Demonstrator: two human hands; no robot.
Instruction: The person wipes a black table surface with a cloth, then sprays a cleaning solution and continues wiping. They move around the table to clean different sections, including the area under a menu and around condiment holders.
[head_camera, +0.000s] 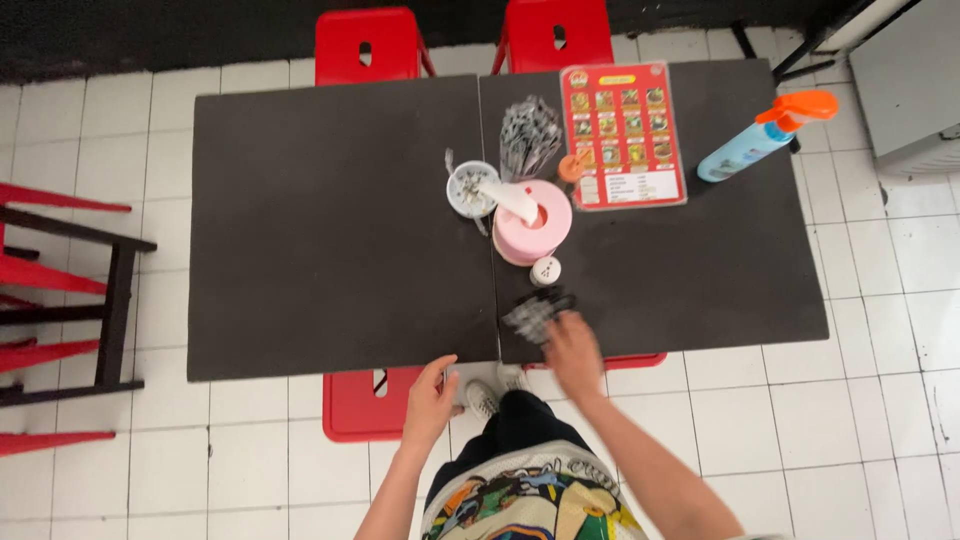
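Here, the thing in hand is a small dark cloth (538, 314), blurred and bunched, mottled grey and black, lying on the black desk (330, 230) near its lower edge, just right of the seam where the two desk tops meet, a little below the centre of the frame. The right hand (572, 352) lies on the cloth's lower right side, fingers pressed down on it; whether they close around it I cannot tell through the blur. The left hand (432, 395) sits lower and to the left, its fingers curled over the desk's near edge, apart from the cloth.

Counted: one cloth; two desk tops pushed together. One pink round tissue dispenser (534, 222) stands above the cloth at mid-frame, with one small white shaker (545, 270) between it and the cloth. One white cup of small items (471, 188) stands left of the dispenser, one bundle of wrapped cutlery or straws (529, 135) above it, one small orange cap or jar (571, 167) beside that, and one red laminated menu card (622, 135) toward the upper right. One blue spray bottle (765, 137) with an orange trigger lies at the far upper right. Four red stools show: two at the top edge (366, 45) (556, 35), and two partly hidden under the near edge (362, 405).
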